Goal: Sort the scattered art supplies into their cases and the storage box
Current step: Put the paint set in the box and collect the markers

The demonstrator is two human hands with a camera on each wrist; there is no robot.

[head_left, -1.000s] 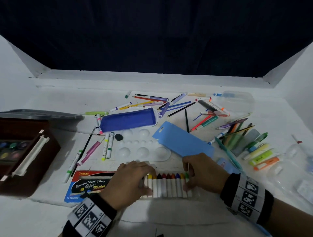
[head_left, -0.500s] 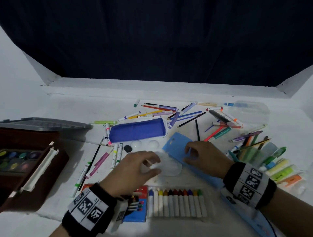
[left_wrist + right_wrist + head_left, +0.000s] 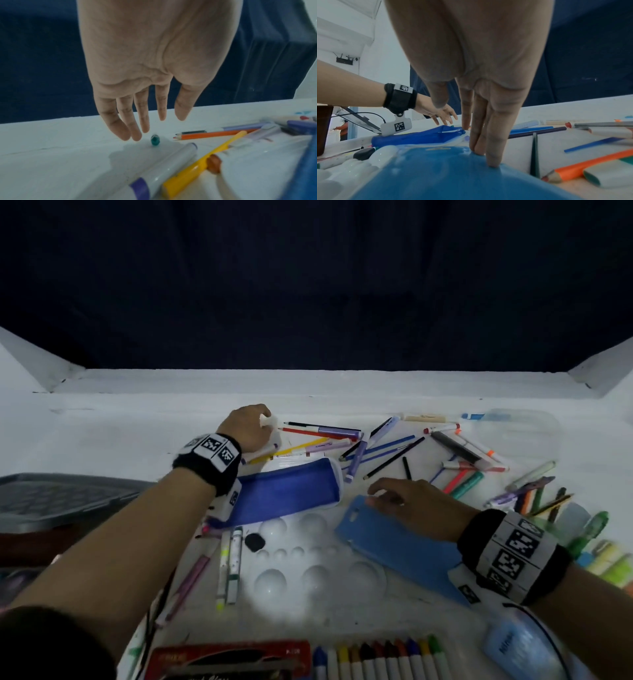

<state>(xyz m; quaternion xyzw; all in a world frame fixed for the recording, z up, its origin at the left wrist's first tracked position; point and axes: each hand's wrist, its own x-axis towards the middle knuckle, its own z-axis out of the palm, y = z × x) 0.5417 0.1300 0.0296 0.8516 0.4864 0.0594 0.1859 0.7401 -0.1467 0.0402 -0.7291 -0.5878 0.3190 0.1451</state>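
Note:
My left hand (image 3: 262,421) is stretched to the back of the table. Its fingers (image 3: 137,129) hang straight just above a short white marker with a green cap (image 3: 155,140) and hold nothing. My right hand (image 3: 380,494) lies on the near end of a flat light blue case (image 3: 394,546), with straight fingertips (image 3: 493,161) pressing on it. A dark blue zip pouch (image 3: 287,491) lies between the two arms. Loose pens and pencils (image 3: 376,446) are scattered behind it.
A white paint palette (image 3: 308,573) lies in the middle, with markers (image 3: 231,566) to its left. A tray of crayons (image 3: 376,659) and its red box (image 3: 233,659) sit at the near edge. A grey lid (image 3: 61,498) is at far left, highlighters (image 3: 609,563) at right.
My left hand has left the palette area and reached far back to the green-capped marker. The right hand stays on the light blue case. The crayons now sit lower in view.

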